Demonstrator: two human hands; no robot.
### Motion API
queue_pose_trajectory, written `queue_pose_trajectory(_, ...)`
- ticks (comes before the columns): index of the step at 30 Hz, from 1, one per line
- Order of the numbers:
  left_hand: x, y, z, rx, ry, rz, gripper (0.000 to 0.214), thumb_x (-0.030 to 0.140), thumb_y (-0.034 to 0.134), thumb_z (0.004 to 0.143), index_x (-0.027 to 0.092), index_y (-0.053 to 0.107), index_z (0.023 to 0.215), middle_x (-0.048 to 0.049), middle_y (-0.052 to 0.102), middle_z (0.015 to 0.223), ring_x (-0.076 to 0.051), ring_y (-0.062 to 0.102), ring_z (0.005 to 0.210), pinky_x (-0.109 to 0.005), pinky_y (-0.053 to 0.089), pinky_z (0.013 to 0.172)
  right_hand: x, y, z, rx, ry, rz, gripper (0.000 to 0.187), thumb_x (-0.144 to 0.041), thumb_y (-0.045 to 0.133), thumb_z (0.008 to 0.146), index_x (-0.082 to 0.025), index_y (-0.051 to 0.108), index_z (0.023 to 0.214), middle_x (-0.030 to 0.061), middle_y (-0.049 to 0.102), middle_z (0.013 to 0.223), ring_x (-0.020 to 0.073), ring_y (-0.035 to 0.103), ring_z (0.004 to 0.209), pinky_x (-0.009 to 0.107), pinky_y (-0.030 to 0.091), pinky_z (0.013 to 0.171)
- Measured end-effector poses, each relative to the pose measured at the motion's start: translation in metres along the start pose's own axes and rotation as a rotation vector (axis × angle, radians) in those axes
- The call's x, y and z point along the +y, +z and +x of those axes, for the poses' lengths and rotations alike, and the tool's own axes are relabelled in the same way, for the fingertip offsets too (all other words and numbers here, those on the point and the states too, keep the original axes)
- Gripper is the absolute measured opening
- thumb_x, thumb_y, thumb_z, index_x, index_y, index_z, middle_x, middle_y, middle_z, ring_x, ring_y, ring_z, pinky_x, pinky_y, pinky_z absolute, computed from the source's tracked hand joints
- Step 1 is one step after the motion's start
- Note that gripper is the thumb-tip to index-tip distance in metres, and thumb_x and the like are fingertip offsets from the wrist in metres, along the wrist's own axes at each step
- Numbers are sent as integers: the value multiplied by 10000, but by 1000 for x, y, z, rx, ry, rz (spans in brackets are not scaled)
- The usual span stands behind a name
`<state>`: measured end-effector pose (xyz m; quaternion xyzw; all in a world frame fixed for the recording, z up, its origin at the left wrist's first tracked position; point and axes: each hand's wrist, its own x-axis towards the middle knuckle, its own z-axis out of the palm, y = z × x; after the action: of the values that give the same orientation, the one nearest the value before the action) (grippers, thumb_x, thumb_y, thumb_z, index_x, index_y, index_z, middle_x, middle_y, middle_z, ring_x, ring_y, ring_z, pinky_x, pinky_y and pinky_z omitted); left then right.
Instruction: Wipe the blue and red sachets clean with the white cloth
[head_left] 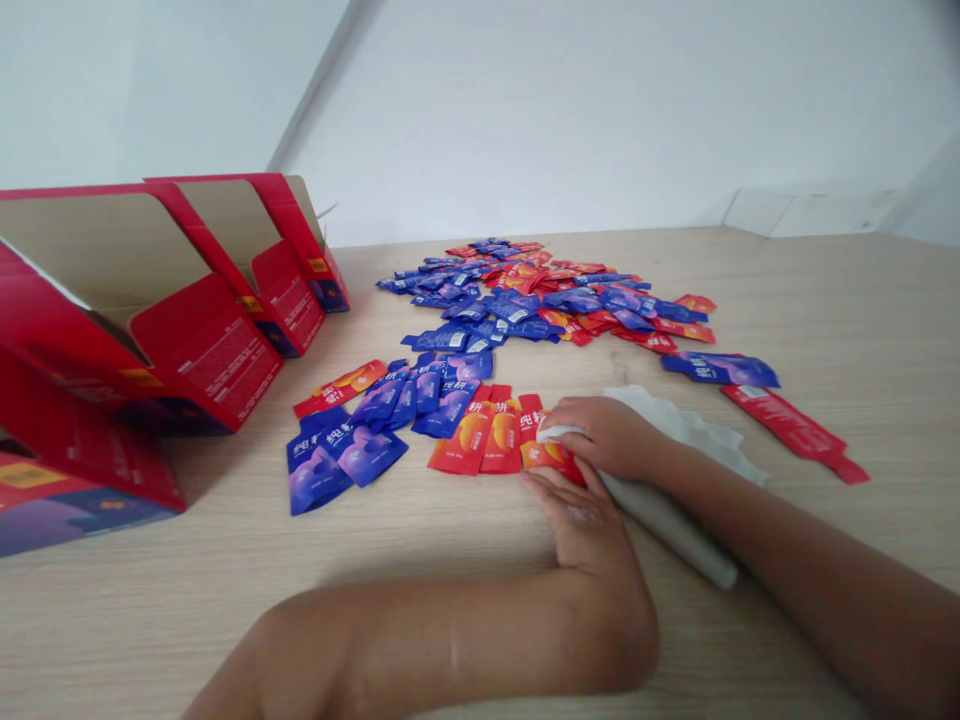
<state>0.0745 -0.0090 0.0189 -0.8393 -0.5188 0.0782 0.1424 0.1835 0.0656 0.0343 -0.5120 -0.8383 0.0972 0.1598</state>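
The red packet (541,455) lies flat on the table (135,630) under both hands, just right of two red packets (501,438). Its long axis runs away from the person, the far end leaning a little left; its near end is partly covered. The right hand (600,435) has its fingers closed on a folded bit of white cloth (684,425), held over the packet, the rest trailing beneath the forearm. The left hand (562,500) touches the packet's near end; whether it pinches or only steadies it, I cannot tell. The tabletop is pale wood grain, with a heap of blue and red packets (517,303) farther back, open red boxes (202,345) at left, and a plain white wall (600,120) behind
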Motion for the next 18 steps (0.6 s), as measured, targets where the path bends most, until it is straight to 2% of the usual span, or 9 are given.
queue_pose_trajectory(5, 1, -2, -2, -39, 14, 48, 540, 129, 395, 829, 59, 296, 1354, -282, 535, 1207, -337, 517, 1111, -594, 326, 961, 19, 1, 4, 46, 84, -21, 258, -222, 462, 835, -170, 657, 995, 73, 663, 975, 204, 592, 896, 309, 424, 805)
queue_pose_trajectory(9, 1, -1, -2, -50, 34, 108, 533, 159, 371, 846, 44, 279, 1358, -294, 533, 1202, -344, 517, 1107, -592, 338, 952, 14, 0, 0, 49, 30, -14, 251, -210, 465, 831, -172, 661, 982, 71, 662, 966, 198, 592, 881, 306, 428, 786)
queue_pose_trajectory(13, 1, 1, 0, -32, 25, 105, 465, 124, 345, 846, 24, 400, 1297, -297, 531, 1201, -349, 526, 1095, -570, 374, 933, -1, -1, -4, 13, -92, 53, 243, -202, 480, 818, -192, 664, 975, 58, 664, 930, 188, 592, 839, 296, 434, 743)
queue_pose_trajectory(16, 1, 1, 1, -15, 3, 92, 428, 99, 338, 841, 9, 479, 1234, -294, 535, 1200, -344, 528, 1095, -554, 377, 938, -7, -1, -5, 13, -108, 100, 232, -205, 491, 810, -206, 666, 962, 49, 666, 924, 184, 592, 834, 293, 434, 741)
queue_pose_trajectory(18, 1, 1, 1, -21, 5, 97, 439, 98, 334, 843, 11, 455, 1255, -296, 538, 1193, -340, 532, 1091, -548, 379, 938, -6, 0, -4, 19, -97, 109, 236, -203, 491, 806, -205, 662, 968, 48, 665, 936, 186, 592, 845, 296, 434, 749)
